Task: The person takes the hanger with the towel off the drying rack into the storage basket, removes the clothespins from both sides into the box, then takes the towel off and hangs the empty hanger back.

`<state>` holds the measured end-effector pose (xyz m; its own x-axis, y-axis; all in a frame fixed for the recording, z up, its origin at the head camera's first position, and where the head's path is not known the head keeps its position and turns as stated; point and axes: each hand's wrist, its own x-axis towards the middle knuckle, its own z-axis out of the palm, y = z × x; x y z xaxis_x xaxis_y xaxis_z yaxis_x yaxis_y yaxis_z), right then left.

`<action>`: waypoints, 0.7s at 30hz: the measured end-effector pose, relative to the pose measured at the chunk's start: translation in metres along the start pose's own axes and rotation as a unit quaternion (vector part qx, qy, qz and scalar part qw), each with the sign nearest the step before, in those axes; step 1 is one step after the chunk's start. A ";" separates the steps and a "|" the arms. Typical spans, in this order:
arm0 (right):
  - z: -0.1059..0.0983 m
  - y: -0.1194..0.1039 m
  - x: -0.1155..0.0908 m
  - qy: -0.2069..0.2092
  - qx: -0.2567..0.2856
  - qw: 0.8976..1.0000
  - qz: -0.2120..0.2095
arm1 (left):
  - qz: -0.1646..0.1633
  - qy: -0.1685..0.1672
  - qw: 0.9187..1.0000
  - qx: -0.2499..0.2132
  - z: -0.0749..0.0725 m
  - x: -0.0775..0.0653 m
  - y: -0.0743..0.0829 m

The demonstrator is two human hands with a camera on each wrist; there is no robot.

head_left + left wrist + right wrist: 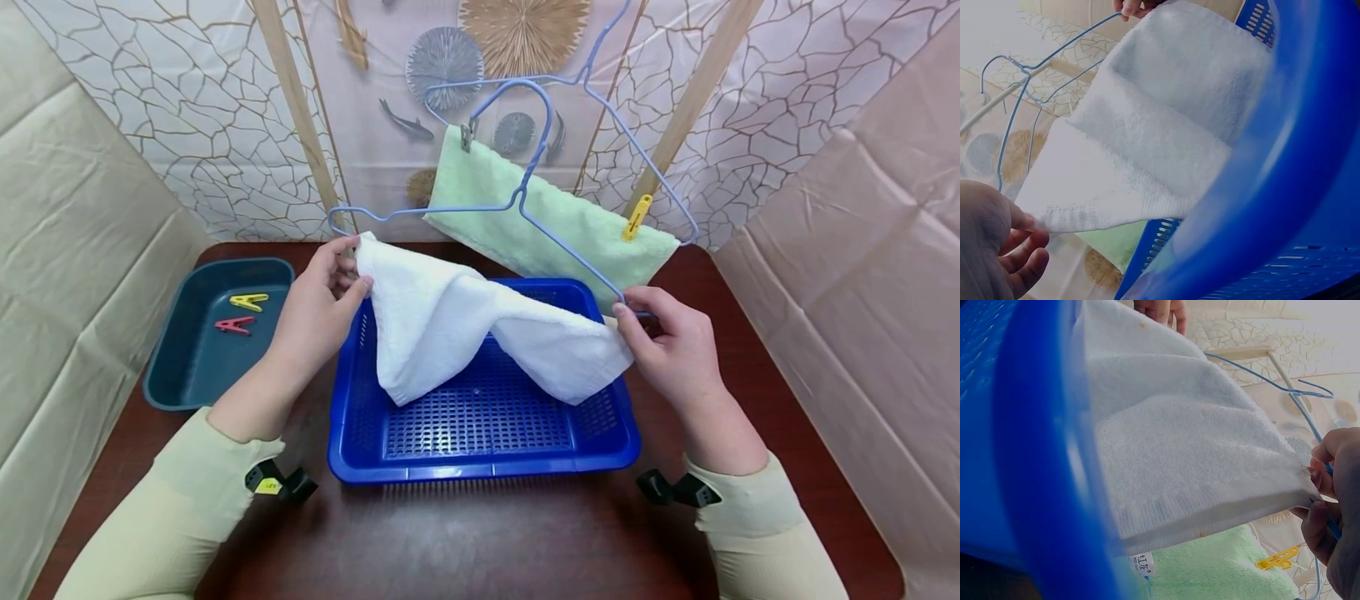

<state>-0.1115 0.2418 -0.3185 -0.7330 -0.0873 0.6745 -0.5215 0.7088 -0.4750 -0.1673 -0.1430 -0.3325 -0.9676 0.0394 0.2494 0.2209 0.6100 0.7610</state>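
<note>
A white towel point(427, 325) is stretched between both hands, its middle sagging over a blue basket point(487, 468). My left hand point(311, 308) pinches the towel's left corner just below the left end of a blue wire hanger point(519, 198). With thumb and fingers my right hand point(671, 342) grips the hanger's right end, together with the towel's right corner. In the right wrist view the wire point(1333, 528) passes through those fingers, and the towel's ribbed hem point(1166, 509) shows. The left wrist view shows the left thumb and fingertips on the towel point(1166, 100).
Behind, a green towel point(480, 179) hangs tilted from a second blue hanger point(502, 81), held by a metal clip point(467, 136) and a yellow clothespin point(637, 218). A teal tray point(195, 367) at left holds a yellow clothespin point(249, 302) and a red clothespin point(235, 325).
</note>
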 end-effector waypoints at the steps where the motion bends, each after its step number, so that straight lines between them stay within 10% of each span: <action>1: 0.000 0.000 0.000 0.001 0.000 1.000 0.000 | 0.000 -0.001 1.000 0.002 0.000 0.000 0.000; 21: -0.001 0.004 -0.001 0.004 -0.009 1.000 0.007 | 0.016 -0.007 1.000 0.024 0.006 -0.008 0.001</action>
<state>-0.1122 0.2453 -0.3206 -0.7367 -0.0720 0.6724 -0.5031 0.7227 -0.4739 -0.1600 -0.1377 -0.3376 -0.9618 0.0705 0.2647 0.2462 0.6458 0.7227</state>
